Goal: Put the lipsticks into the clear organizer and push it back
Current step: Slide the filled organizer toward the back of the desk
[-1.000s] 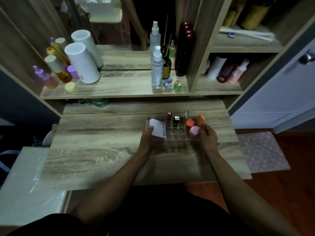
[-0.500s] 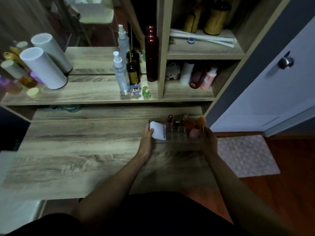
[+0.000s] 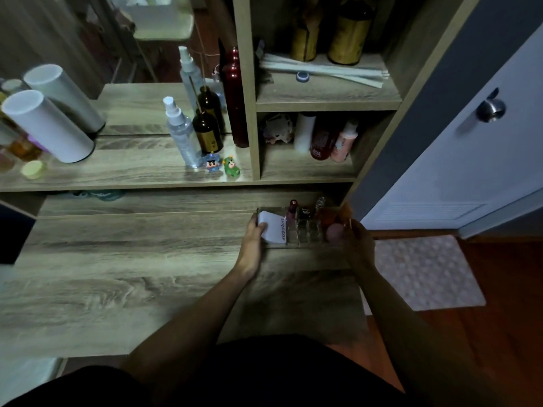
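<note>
The clear organizer (image 3: 304,236) sits on the wooden desk top (image 3: 123,274), near its back right corner. Lipsticks stand upright in its cells: a dark red one (image 3: 292,214), a black-capped one (image 3: 305,214) and a clear-topped one (image 3: 319,204). A white compact (image 3: 274,229) lies in its left section, and pink and orange sponges (image 3: 335,232) fill its right end. My left hand (image 3: 254,240) grips the organizer's left end. My right hand (image 3: 357,242) grips its right end.
A shelf (image 3: 132,171) above the desk carries a spray bottle (image 3: 182,136), a brown bottle (image 3: 207,133), a tall red bottle (image 3: 235,98), white cylinders (image 3: 47,124) and two small figurines (image 3: 223,165). Right cubbies hold more bottles (image 3: 323,139). A door (image 3: 476,136) and floor mat (image 3: 423,271) lie to the right.
Both hands stay on the organizer's ends while it has slid back and right on the desk. My view has turned to the right, bringing the door into sight.
</note>
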